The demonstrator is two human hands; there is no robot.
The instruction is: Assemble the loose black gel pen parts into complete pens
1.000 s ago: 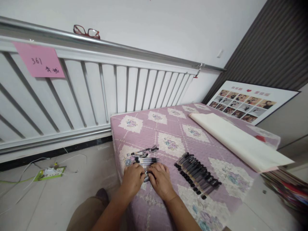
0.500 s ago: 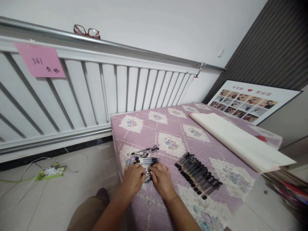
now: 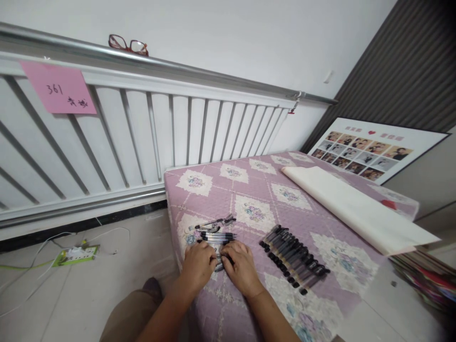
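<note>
The left hand [image 3: 199,262] and right hand [image 3: 240,260] stayed half-curled over the loose pens [image 3: 218,236] at lower centre, much as before, their grip impossible to tell, while a row of pens [image 3: 294,256] lay right of them on the bed [image 3: 216,195].

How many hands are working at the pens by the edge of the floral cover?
2: the left hand at the left side of those pens, the right hand at their right. Neither hand is hidden.

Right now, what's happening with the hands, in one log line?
left hand and right hand: close together, grip unclear | slender pieces: just beyond them | dark pens: row at right
</note>
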